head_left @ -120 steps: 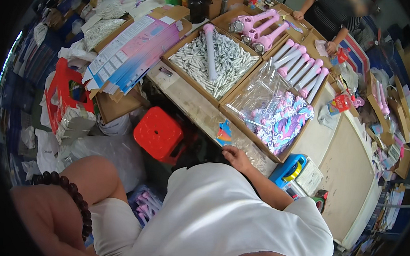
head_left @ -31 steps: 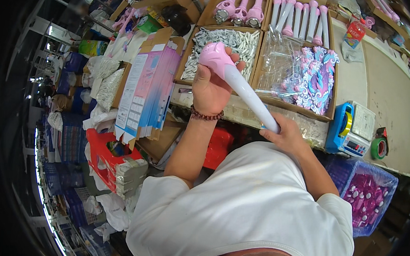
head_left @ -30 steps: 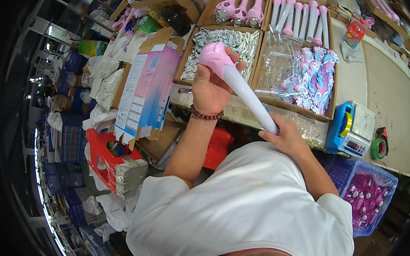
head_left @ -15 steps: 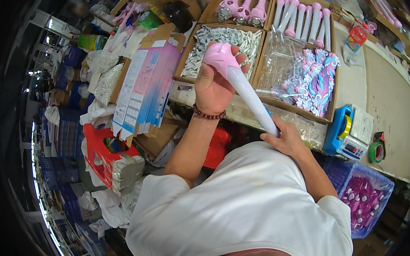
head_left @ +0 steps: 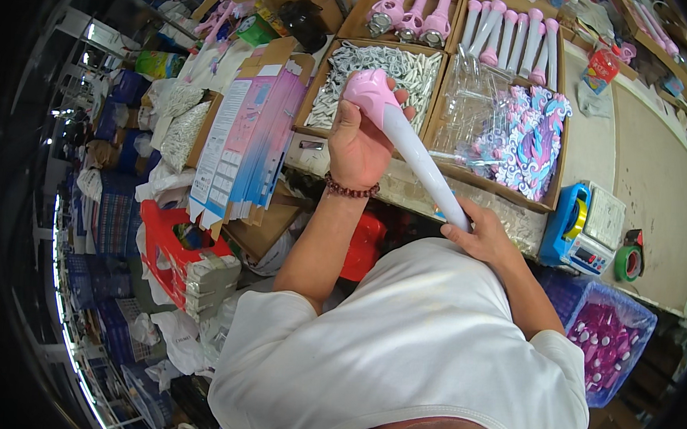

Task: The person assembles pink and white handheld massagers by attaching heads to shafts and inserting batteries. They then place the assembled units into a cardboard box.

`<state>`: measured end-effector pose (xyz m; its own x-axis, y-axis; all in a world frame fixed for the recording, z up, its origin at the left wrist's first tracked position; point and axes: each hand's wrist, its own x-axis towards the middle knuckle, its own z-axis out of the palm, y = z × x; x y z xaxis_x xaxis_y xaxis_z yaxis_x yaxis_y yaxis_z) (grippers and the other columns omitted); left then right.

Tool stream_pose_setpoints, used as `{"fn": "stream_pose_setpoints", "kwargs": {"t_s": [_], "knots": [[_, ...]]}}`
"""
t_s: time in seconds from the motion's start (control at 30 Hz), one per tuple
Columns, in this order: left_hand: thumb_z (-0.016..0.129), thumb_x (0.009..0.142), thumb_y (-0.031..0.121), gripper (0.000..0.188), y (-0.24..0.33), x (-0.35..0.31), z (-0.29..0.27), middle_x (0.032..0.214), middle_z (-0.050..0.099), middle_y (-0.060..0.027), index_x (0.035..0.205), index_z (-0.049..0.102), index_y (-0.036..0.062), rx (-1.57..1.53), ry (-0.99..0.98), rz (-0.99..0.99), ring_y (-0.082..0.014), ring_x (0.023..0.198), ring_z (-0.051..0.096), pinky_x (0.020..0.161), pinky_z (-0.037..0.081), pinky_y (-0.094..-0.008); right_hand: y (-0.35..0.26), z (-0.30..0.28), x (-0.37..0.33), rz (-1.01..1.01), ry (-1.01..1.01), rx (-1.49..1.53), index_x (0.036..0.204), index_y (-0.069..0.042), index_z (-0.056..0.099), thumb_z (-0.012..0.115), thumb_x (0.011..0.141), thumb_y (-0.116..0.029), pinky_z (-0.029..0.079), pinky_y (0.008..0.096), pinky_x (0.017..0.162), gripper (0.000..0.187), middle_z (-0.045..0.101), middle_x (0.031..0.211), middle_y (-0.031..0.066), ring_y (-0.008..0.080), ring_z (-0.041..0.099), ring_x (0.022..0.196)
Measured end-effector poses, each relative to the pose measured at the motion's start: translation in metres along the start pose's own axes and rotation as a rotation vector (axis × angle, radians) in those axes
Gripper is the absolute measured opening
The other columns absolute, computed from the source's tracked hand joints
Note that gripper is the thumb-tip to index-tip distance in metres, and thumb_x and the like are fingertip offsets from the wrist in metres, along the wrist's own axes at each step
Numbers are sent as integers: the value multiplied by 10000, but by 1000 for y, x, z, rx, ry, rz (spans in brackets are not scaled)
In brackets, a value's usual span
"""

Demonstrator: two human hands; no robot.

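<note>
A toy wand with a pink head and a white tube slants across in front of my chest. My left hand is closed round the pink head at the upper end, its fingers partly behind it. The tube's lower end is gripped by my right hand, thumb on top and the other fingers mostly hidden. Just beyond the left hand lies a cardboard tray of small white and grey parts. Farther back, pink wand heads and white tubes with pink ends fill other boxes.
Clear plastic pieces and wavy blue-purple cutouts share a box. On the right stand a scale, a blue tape dispenser and green tape. Flat printed cartons stand left. Below right is a crate of magenta parts.
Both hands keep their hold on the wand, which has hardly moved. The whole view has shifted slightly.
</note>
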<state>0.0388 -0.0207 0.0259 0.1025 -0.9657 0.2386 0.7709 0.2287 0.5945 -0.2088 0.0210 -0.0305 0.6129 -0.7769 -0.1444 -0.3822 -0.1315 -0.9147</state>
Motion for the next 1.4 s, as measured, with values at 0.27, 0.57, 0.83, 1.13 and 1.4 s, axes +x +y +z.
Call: {"fn": "stream_pose_setpoints", "kwargs": {"t_s": [0.27,0.57,0.83,1.13,1.4], "knots": [[662,850,241,464,-19,-8,25,1144,574,-127,1230,482,44,264,-10,15,-261,973,623,827,542,-429,37,-3,-4,-131,334,-266,1138,-85,602,730,758,-198,493,406,696,417,629,895,166,335,617,810],[482,967,203,235,-76,-38,41,928,623,-130,1035,572,-3,616,11,-80,-212,798,632,726,530,-345,77,-13,-53,96,72,-119,1091,-96,610,710,769,-215,515,422,734,357,652,894,164,350,642,838],[445,991,225,369,-70,-54,28,1066,615,-133,1317,436,51,154,453,-269,-289,937,628,839,515,-434,104,-22,-45,123,127,106,1178,-66,567,731,785,-209,518,362,709,449,651,898,163,272,658,804],[542,944,153,276,-13,-91,-50,1005,644,-140,1162,548,-16,922,368,-320,-203,841,647,743,533,-310,179,-94,29,303,632,-159,1264,75,474,649,820,-308,490,402,714,612,644,894,210,296,620,787],[717,741,428,822,148,-48,-215,1408,371,-248,1392,375,60,2387,427,-137,-426,1307,329,1066,303,-491,215,-125,68,275,717,-570,1314,74,415,573,802,-105,398,430,974,565,511,1205,293,415,509,1125]]}}
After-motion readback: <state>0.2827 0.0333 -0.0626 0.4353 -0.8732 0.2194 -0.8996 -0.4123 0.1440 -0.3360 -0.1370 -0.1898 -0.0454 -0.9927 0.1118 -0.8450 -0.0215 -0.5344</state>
